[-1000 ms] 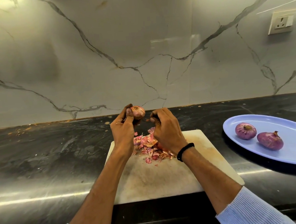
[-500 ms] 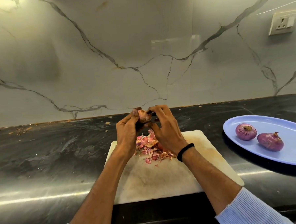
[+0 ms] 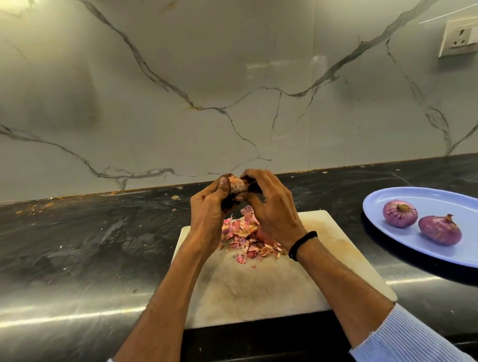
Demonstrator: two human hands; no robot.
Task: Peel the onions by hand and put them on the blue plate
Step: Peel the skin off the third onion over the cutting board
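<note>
Between the two hands sits the onion (image 3: pixel 236 185): left hand (image 3: pixel 209 210) curls round it, right hand (image 3: pixel 270 209) pinches its skin. Risk: a hard tug slips it onto the peelings (image 3: pixel 243 233) beneath; blue plate (image 3: pixel 457 255) lies well right of the right hand.

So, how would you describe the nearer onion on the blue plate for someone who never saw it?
Right of the white cutting board sits the blue plate. Two peeled purple onions lie on it. The nearer onion lies on its side with a pointed tip up; the farther onion shows a brownish root end.
</note>
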